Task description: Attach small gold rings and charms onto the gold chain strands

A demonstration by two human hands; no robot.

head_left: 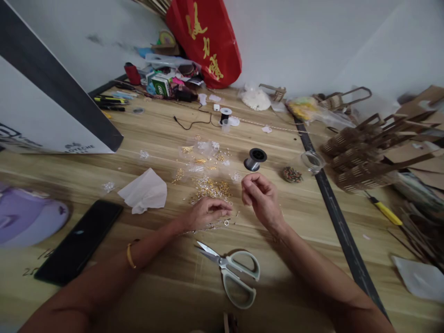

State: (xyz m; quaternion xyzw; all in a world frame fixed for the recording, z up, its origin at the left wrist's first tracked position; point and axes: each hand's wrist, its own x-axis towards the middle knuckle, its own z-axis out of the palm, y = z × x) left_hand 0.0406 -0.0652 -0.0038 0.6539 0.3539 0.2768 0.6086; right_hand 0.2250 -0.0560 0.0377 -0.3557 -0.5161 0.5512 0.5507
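My left hand [207, 213] rests low over the tabletop with its fingers stretched to the right, at the near edge of a heap of gold and silver beads [213, 188]. Just below it lies a thin silver chain [208, 228] with a small ring [226, 223] near its end. My right hand [262, 200] is raised to the right of the heap, thumb and fingers pinched together. Whatever is between those fingertips is too small to make out. White-handled scissors [222, 262] lie partly spread on the wood, nearer to me than both hands.
A spool of grey wire [255, 159] stands beyond my right hand, with dark mixed beads [292, 174] to its right. On the left are white paper [145, 190], a black phone [79, 241] and a large box [52, 106]. Small woven baskets [357, 159] crowd the right side.
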